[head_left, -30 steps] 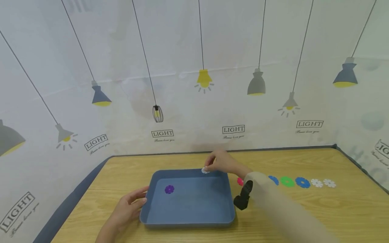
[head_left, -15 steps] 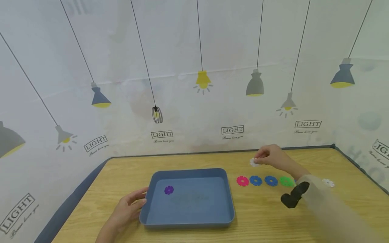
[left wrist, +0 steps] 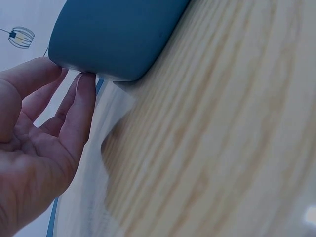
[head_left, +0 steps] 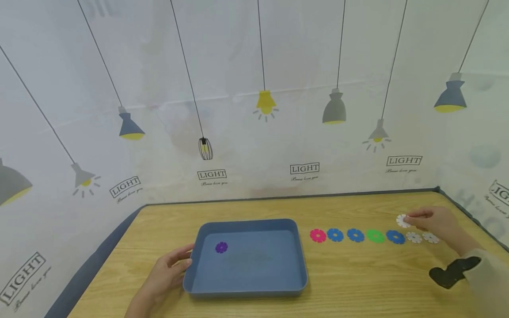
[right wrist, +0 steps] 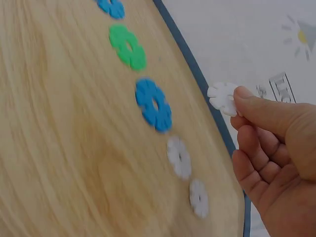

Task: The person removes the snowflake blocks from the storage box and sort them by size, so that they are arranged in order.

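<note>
A white flower-shaped snowflake disc (head_left: 403, 221) is pinched between thumb and fingertips of my right hand (head_left: 439, 225), raised above the right end of a row of discs. In the right wrist view the held white disc (right wrist: 224, 98) is plain, its far edge free of the fingers. Below it lie two white discs (head_left: 413, 237), then a blue disc (head_left: 395, 236) and a green disc (head_left: 375, 236). My left hand (head_left: 165, 274) rests its fingertips against the left wall of a blue-grey tray (head_left: 246, 289). In the left wrist view the thumb and fingers touch the outside of the tray (left wrist: 113, 39).
Inside the tray lies one purple disc (head_left: 221, 247). Between the tray and the green disc sit a pink disc (head_left: 317, 235) and two blue discs (head_left: 355, 235). The wooden table (head_left: 358, 278) ends at a dark edge against a lamp-printed cloth (head_left: 254, 145).
My right hand has carried the white disc from above the tray's back rim rightward to the row's right end. The left hand has stayed at the tray.
</note>
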Tool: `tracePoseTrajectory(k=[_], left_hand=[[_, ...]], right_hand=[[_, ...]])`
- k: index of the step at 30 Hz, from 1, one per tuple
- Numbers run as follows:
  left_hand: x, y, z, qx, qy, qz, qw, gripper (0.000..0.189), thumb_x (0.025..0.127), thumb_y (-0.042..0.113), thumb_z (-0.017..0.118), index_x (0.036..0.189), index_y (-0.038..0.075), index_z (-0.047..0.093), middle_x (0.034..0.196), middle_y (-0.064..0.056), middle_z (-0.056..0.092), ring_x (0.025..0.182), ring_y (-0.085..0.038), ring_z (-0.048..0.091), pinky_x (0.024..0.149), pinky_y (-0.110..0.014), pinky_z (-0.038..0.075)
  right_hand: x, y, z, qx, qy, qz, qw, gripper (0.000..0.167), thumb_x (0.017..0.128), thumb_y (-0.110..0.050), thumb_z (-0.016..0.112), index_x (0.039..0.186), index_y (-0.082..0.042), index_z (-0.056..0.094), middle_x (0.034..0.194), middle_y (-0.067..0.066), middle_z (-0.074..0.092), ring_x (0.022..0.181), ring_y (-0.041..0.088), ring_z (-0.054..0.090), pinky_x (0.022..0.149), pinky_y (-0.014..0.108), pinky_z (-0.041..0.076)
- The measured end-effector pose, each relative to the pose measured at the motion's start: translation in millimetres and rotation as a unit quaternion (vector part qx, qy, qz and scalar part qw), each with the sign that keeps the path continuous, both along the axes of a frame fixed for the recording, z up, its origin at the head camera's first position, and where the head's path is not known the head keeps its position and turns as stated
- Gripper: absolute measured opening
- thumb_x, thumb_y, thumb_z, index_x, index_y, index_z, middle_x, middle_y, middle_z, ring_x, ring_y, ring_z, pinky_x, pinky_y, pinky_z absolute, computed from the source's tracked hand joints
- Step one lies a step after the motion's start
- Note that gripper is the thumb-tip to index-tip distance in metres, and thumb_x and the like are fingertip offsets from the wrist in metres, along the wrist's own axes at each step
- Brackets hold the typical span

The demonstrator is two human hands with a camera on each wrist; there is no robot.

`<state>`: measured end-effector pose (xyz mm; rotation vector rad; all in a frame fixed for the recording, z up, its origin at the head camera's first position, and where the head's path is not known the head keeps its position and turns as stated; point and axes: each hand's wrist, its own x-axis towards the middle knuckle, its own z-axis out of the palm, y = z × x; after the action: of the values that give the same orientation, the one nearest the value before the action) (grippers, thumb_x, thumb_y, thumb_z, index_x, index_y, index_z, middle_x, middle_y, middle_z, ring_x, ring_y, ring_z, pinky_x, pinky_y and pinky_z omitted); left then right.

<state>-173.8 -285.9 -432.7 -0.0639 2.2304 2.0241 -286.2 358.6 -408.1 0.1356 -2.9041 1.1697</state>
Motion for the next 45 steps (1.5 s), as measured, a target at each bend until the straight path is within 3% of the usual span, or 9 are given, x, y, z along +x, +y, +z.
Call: tracePoseTrajectory(k=[5,11,15,18,21,23,29,36,45], left_hand=[[0.0,-0.1,0.1,0.001,-0.005,0.008,1.0000,0.051,0.092,0.011,0.056,0.138,0.000,0.038,0.130,-0.023,0.041,0.106,-0.025,0.054,0.084,-0.040,0.050],[0.5,-0.6,-0.8,0.000,-0.006,0.010,0.9999,0.051,0.091,0.011,0.056,0.137,0.000,0.038,0.130,-0.023,0.041,0.106,-0.025,0.054,0.084,-0.040,0.050],[0.8,0.2,-1.4,-0.001,-0.015,0.021,0.9997,0.051,0.090,0.011,0.058,0.136,0.001,0.040,0.129,-0.022,0.043,0.104,-0.024,0.055,0.084,-0.039,0.050],[0.8,0.5,-1.6,-0.002,-0.015,0.023,0.9996,0.051,0.089,0.012,0.059,0.136,0.002,0.041,0.129,-0.022,0.044,0.104,-0.024,0.055,0.084,-0.039,0.050],[0.9,0.7,-1.5,-0.003,-0.011,0.021,0.9997,0.051,0.090,0.012,0.059,0.136,0.001,0.041,0.129,-0.022,0.043,0.104,-0.025,0.055,0.084,-0.040,0.050],[1.1,0.5,-1.6,-0.004,-0.011,0.021,0.9997,0.051,0.090,0.012,0.058,0.136,0.001,0.041,0.129,-0.022,0.043,0.105,-0.025,0.055,0.084,-0.040,0.050],[0.9,-1.1,-2.4,0.002,-0.013,0.016,0.9998,0.051,0.091,0.012,0.057,0.137,0.001,0.039,0.130,-0.022,0.042,0.106,-0.024,0.054,0.085,-0.040,0.049],[1.6,-0.1,-1.8,0.000,-0.019,0.026,0.9995,0.050,0.090,0.011,0.058,0.136,0.002,0.041,0.128,-0.021,0.044,0.104,-0.024,0.055,0.084,-0.040,0.050],[1.1,-0.1,-2.1,-0.002,-0.017,0.024,0.9996,0.050,0.090,0.011,0.059,0.136,0.002,0.041,0.128,-0.021,0.043,0.105,-0.024,0.055,0.084,-0.040,0.050]], right_hand=[[4.8,32,-14.9,-0.007,0.002,-0.063,0.9980,0.061,0.087,-0.041,0.060,0.113,0.014,0.056,0.093,0.018,0.065,0.066,0.004,0.057,0.060,0.038,0.052],[12.9,55,-38.0,-0.019,0.053,-0.159,0.9857,0.053,0.088,-0.030,0.060,0.107,0.019,0.055,0.077,0.015,0.066,0.057,-0.001,0.049,0.056,0.035,0.050],[15.1,61,-53.7,-0.018,0.073,-0.225,0.9715,0.041,0.088,-0.016,0.059,0.104,0.022,0.055,0.077,0.027,0.063,0.071,0.031,0.055,0.070,0.050,0.046],[16.0,64,-59.5,-0.015,0.064,-0.257,0.9641,0.042,0.090,-0.015,0.057,0.108,0.023,0.052,0.091,0.036,0.058,0.093,0.052,0.045,0.078,0.058,0.040],[17.0,66,-60.6,-0.010,0.053,-0.266,0.9626,0.046,0.091,-0.018,0.054,0.111,0.023,0.049,0.098,0.039,0.054,0.096,0.054,0.043,0.078,0.059,0.039],[18.3,65,-59.4,0.000,0.049,-0.269,0.9619,0.046,0.091,-0.019,0.055,0.111,0.022,0.050,0.097,0.038,0.056,0.094,0.054,0.044,0.076,0.059,0.040],[20.3,58,-46.9,0.016,0.032,-0.282,0.9587,0.038,0.085,-0.017,0.060,0.099,0.018,0.057,0.092,0.036,0.057,0.093,0.052,0.044,0.086,0.063,0.031],[20.1,58,-45.3,0.053,0.022,-0.248,0.9669,0.032,0.084,-0.014,0.060,0.091,0.017,0.059,0.089,0.036,0.057,0.090,0.053,0.045,0.083,0.065,0.031],[22.5,58,-48.0,0.060,0.048,-0.233,0.9695,0.033,0.084,-0.015,0.060,0.090,0.017,0.060,0.087,0.035,0.058,0.086,0.052,0.046,0.081,0.063,0.033]])
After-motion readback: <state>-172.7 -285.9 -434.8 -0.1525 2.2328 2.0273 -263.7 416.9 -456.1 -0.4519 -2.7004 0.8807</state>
